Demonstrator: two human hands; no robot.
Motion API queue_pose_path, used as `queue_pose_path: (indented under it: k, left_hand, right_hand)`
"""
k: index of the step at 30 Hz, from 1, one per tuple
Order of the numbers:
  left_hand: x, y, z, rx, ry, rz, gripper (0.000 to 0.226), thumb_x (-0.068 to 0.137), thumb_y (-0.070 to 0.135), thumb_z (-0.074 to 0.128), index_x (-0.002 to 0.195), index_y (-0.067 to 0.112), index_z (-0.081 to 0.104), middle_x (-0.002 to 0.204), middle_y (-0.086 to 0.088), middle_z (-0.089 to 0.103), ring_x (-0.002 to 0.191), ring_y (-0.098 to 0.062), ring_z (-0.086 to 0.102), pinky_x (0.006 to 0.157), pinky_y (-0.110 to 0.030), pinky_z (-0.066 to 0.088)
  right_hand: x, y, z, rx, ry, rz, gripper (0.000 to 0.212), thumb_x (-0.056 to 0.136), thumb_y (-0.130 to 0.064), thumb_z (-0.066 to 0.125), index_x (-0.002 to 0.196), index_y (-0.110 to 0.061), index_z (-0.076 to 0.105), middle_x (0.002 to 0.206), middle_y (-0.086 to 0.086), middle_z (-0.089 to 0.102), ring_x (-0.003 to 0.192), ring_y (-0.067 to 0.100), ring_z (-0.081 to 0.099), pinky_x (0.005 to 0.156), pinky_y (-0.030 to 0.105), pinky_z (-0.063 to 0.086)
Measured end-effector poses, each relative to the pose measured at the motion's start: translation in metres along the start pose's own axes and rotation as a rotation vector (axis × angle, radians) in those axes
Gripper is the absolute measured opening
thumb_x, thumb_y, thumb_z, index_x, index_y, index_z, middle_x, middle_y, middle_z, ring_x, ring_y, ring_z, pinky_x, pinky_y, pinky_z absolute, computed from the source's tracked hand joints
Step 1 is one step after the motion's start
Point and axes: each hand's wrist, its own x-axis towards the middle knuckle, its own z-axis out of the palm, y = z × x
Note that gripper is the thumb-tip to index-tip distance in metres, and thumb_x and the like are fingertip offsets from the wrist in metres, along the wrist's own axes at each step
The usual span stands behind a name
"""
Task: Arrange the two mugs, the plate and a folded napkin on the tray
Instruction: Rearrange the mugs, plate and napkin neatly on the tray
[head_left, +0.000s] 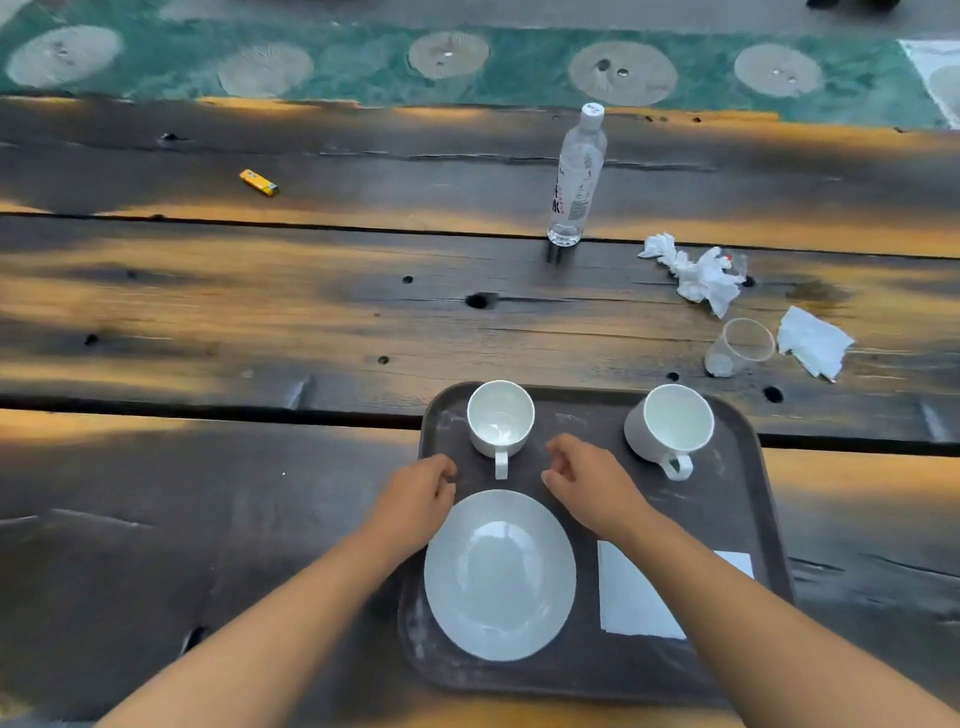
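A dark brown tray (737, 499) lies on the wooden table in front of me. At its far left corner stands a white mug (500, 422), handle toward me. A second white mug (670, 425) stands at the far right corner. A white plate (500, 574) rests on the tray's near left part. A folded white napkin (631, 597) lies to the plate's right, partly under my right forearm. My left hand (415, 499) hovers at the plate's far left edge, fingers curled and empty. My right hand (589, 480) hovers just beyond the plate, between the mugs, fingers loosely apart and empty.
A clear water bottle (575, 176) stands further back on the table. Crumpled tissues (698, 273), a clear plastic cup (737, 347) on its side and another tissue (813, 340) lie to the far right of the tray. A yellow lighter (258, 182) lies far left.
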Motion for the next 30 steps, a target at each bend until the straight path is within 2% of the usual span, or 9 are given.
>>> queue_pose_path:
  k: [3,6,10,13,14,19,25,27,30]
  left_hand:
    - [0.016,-0.006,-0.005,-0.118,0.029,-0.012,0.031,0.096,0.02,0.059,0.126,0.016,0.058,0.102,0.002,0.065,0.085,-0.017,0.061,0.085,-0.034,0.052]
    - [0.03,-0.009,-0.004,-0.223,0.045,0.02,0.045,0.091,0.021,0.067,0.133,0.023,0.051,0.109,0.007,0.058,0.078,-0.01,0.062,0.077,-0.025,0.052]
    - [0.046,-0.008,0.001,-0.317,0.02,0.061,0.067,0.083,0.025,0.076,0.136,0.043,0.039,0.126,0.016,0.047,0.1,-0.001,0.06,0.082,-0.024,0.055]
    - [0.051,-0.003,0.003,-0.425,-0.023,0.091,0.074,0.079,0.023,0.079,0.122,0.065,0.037,0.131,0.017,0.046,0.112,-0.003,0.057,0.084,-0.029,0.059]
    - [0.052,-0.001,0.003,-0.455,-0.038,0.098,0.076,0.078,0.023,0.079,0.12,0.068,0.036,0.133,0.016,0.047,0.115,-0.006,0.058,0.086,-0.031,0.059]
    - [0.059,0.005,0.007,-0.508,-0.043,0.145,0.08,0.077,0.026,0.082,0.138,0.052,0.037,0.139,0.018,0.049,0.118,-0.007,0.06,0.089,-0.032,0.059]
    - [0.063,0.005,0.006,-0.461,-0.058,0.151,0.081,0.079,0.026,0.082,0.141,0.05,0.036,0.139,0.017,0.051,0.116,-0.007,0.061,0.089,-0.038,0.059]
    - [0.064,0.004,0.005,-0.451,-0.056,0.154,0.079,0.078,0.026,0.082,0.139,0.051,0.038,0.135,0.019,0.053,0.113,-0.004,0.061,0.088,-0.036,0.059]
    - [0.065,0.005,0.005,-0.461,-0.053,0.156,0.076,0.077,0.025,0.084,0.133,0.053,0.042,0.13,0.023,0.056,0.111,-0.003,0.062,0.088,-0.034,0.059]
  right_hand:
    - [0.014,-0.006,0.001,0.061,0.042,0.003,0.044,0.094,-0.027,0.065,0.135,-0.018,0.053,0.109,-0.006,0.063,0.093,0.013,0.059,0.081,0.028,0.045]
    - [0.024,-0.01,0.003,0.134,0.064,-0.013,0.053,0.089,-0.027,0.071,0.138,-0.024,0.05,0.119,-0.005,0.06,0.094,0.01,0.059,0.082,0.025,0.044]
    - [0.035,-0.011,0.006,0.21,0.075,-0.06,0.064,0.081,-0.028,0.079,0.135,-0.036,0.046,0.127,-0.007,0.056,0.107,0.007,0.058,0.091,0.03,0.051]
    - [0.04,-0.01,0.011,0.261,0.073,-0.079,0.068,0.078,-0.028,0.082,0.134,-0.04,0.045,0.131,-0.009,0.054,0.113,0.005,0.058,0.098,0.034,0.054]
    - [0.041,-0.01,0.013,0.273,0.074,-0.086,0.069,0.077,-0.029,0.082,0.134,-0.042,0.044,0.13,-0.012,0.054,0.114,0.003,0.057,0.099,0.034,0.054]
    - [0.044,-0.014,0.018,0.335,0.077,-0.145,0.077,0.075,-0.039,0.083,0.139,-0.048,0.042,0.133,-0.029,0.053,0.125,0.0,0.051,0.102,0.035,0.053]
    - [0.045,-0.012,0.019,0.346,0.078,-0.171,0.077,0.08,-0.033,0.083,0.141,-0.052,0.039,0.137,-0.032,0.054,0.126,0.002,0.053,0.104,0.038,0.052]
    - [0.045,-0.011,0.02,0.351,0.071,-0.171,0.078,0.08,-0.031,0.083,0.141,-0.053,0.039,0.136,-0.031,0.055,0.122,0.0,0.057,0.101,0.033,0.053]
    - [0.044,-0.01,0.024,0.413,0.062,-0.142,0.076,0.08,-0.025,0.082,0.136,-0.057,0.041,0.128,-0.027,0.061,0.104,-0.001,0.067,0.09,0.031,0.06]
